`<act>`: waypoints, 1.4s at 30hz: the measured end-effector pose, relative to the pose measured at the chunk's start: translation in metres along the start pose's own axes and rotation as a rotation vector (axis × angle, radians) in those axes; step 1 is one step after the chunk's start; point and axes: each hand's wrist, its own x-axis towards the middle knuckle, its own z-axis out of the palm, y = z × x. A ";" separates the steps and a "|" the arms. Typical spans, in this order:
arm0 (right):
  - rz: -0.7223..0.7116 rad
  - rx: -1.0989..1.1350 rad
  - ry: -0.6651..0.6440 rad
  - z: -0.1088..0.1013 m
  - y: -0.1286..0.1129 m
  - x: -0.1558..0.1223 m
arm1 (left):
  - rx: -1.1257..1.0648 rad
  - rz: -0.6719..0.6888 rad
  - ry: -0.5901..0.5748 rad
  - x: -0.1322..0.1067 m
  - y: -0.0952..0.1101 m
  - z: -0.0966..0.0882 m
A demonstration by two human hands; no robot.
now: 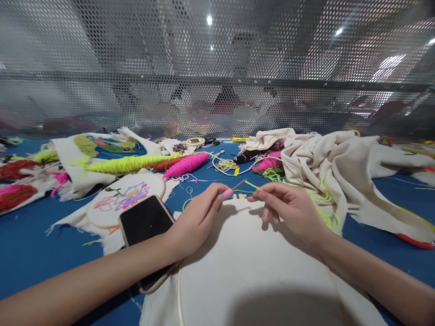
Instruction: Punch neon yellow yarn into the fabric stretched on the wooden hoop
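My left hand (199, 216) is closed in a pinch on a thin needle-like tool (239, 184) that points up and to the right. My right hand (288, 206) pinches the end of a neon yellow-green thread (321, 197) right at the tool's tip. The thread trails off to the right over a crumpled cream cloth (340, 163). Both hands hover above a large embroidery hoop (180, 290) stretched with plain cream fabric (251, 271), which lies on the blue table (30, 253) directly in front of me.
A black phone (146, 224) lies under my left wrist, partly on a smaller hoop with pink and purple stitching (125, 199). Neon yellow (125, 164) and pink (186, 165) yarn skeins, embroidered cloths and tangled threads lie behind. A perforated metal screen (217, 90) closes the back.
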 end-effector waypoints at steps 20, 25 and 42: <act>0.196 0.216 0.028 -0.005 -0.001 0.003 | 0.086 0.188 -0.067 -0.005 -0.001 0.000; 0.225 0.271 0.016 -0.005 -0.001 0.002 | 0.009 0.065 -0.033 -0.003 0.001 0.000; -0.358 -0.509 -0.267 0.004 0.008 0.000 | -0.478 0.132 0.137 -0.011 0.003 0.002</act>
